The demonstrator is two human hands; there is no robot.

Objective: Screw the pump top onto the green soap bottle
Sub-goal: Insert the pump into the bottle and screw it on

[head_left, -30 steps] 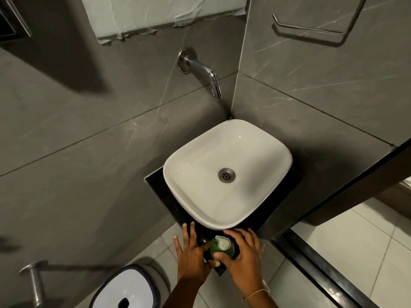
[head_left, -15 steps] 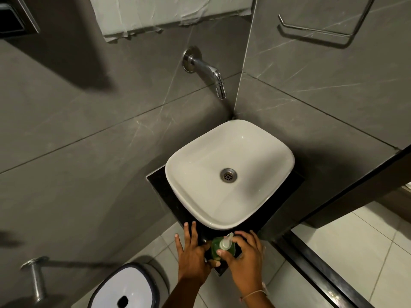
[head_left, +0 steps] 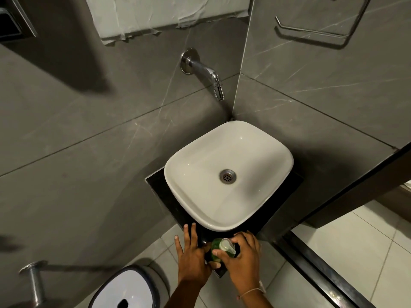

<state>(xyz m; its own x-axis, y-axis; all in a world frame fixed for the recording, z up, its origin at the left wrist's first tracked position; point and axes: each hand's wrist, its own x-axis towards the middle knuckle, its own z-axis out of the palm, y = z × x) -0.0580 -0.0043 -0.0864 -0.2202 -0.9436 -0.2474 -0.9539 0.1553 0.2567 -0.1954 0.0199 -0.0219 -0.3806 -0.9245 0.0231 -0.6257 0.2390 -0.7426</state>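
Note:
The green soap bottle [head_left: 215, 246] stands on the black counter corner [head_left: 219, 272] just in front of the white basin. Its whitish pump top [head_left: 226, 246] sits on the bottle's neck, nozzle pointing to the lower right. My right hand [head_left: 242, 261] wraps around the pump top and the bottle's upper part, thumb across the green body. My left hand [head_left: 192, 258] rests at the bottle's left side, thumb against the bottle's base, fingers spread flat over the counter edge. The lower part of the bottle is hidden by both hands.
A white square basin [head_left: 229, 174] with a metal drain fills the counter behind the bottle. A chrome wall tap [head_left: 204, 72] juts out above it. A white-lidded bin [head_left: 124, 290] stands on the floor at lower left. Grey tiled walls close in on both sides.
The pump nozzle has turned, from pointing up and away to pointing toward the lower right. My right hand shifted round the top with it. My left hand stayed at the bottle.

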